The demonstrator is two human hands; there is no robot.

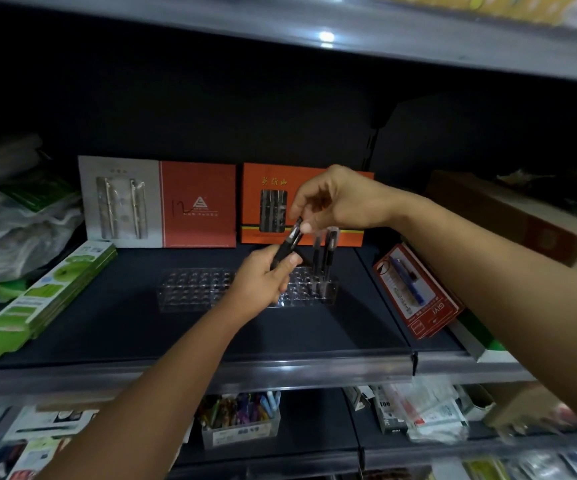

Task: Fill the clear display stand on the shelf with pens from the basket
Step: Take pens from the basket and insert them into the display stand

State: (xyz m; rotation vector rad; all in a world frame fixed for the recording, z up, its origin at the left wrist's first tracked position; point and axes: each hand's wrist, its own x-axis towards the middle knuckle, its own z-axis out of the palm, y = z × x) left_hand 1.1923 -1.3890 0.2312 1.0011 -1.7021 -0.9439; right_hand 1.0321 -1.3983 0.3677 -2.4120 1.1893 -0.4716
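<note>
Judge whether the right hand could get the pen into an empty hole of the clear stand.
Probably yes: the right hand pinches the pen just above the clear stand, whose left holes lie open, though the left hand hovers over its middle.

Left hand (263, 284) covers the middle of the clear plastic display stand with its grid of holes (193, 289); hole count there can't be told. Black pen with a silver band (289, 242): lower end buried in the left hand's fingers (292, 261), top end behind the right hand (328, 199). Red-orange pen box at the shelf's back (273, 206) partly blocked by the right hand, print too small to read. Lower-shelf goods blurred, cut by the bottom edge.
</note>
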